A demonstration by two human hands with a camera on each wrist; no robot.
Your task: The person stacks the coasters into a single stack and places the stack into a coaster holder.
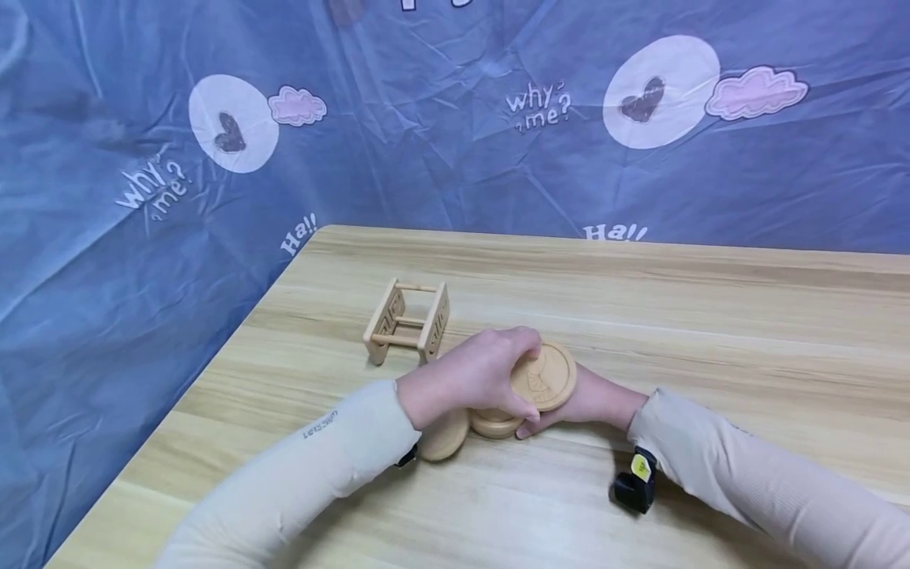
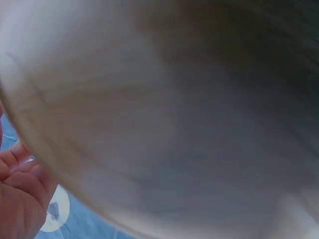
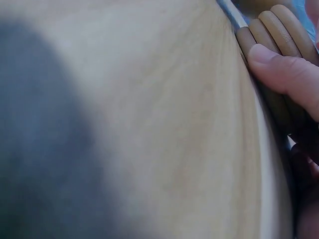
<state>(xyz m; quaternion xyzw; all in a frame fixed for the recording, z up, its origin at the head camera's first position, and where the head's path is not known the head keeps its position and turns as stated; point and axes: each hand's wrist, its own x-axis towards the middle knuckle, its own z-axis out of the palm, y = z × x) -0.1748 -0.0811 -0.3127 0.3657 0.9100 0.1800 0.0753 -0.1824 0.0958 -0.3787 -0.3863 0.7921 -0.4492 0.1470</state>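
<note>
My left hand (image 1: 479,371) grips a round wooden coaster (image 1: 546,381) with an engraved picture, thumb on the near edge and fingers on the far edge. Beneath it is a stack of several coasters (image 3: 279,35), partly covered in the head view. My right hand (image 1: 593,395) holds this stack from the right, its thumb (image 3: 286,69) pressed against the rims. Under my left wrist lies another round wooden coaster (image 1: 444,438); a pale disc (image 2: 99,124) fills most of the left wrist view, blurred.
A wooden rack (image 1: 407,322) with two side panels and crossbars stands behind my left forearm. The light wood table (image 1: 675,316) runs back to a blue printed cloth (image 1: 441,142). Its left edge slants toward me.
</note>
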